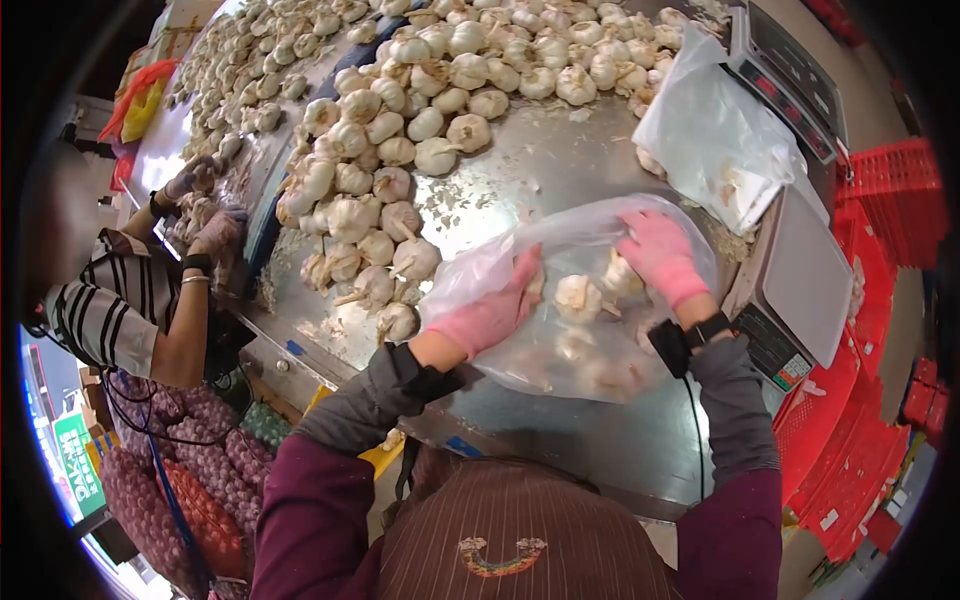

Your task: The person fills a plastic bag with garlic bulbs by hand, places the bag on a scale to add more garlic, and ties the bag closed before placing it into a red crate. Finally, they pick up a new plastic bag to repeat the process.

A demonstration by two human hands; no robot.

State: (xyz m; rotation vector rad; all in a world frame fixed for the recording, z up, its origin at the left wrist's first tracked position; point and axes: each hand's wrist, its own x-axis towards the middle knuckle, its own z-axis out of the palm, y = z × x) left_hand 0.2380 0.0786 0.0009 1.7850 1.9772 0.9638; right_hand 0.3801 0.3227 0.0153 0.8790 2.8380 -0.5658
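A clear plastic bag (470,275) lies with its mouth spread on the metal table, several garlic bulbs inside it. My left hand (490,312), in a pink glove, reaches into the bag's left side, its fingers curled around a garlic bulb (537,287) that shows only in part. At the right side of the mouth, my pink-gloved right hand (662,255) bends its fingers over another garlic bulb (622,275). Between the hands sits a whole garlic bulb (577,298). Lower bulbs look hazy through the plastic.
A large garlic pile (430,90) covers the far and left table. Two scales (800,270) stand at right, beside another plastic bag (715,130). Red crates (850,400) are stacked beyond. At left, a co-worker's gloved hands (215,230) handle garlic; filled net sacks (180,450) stand below.
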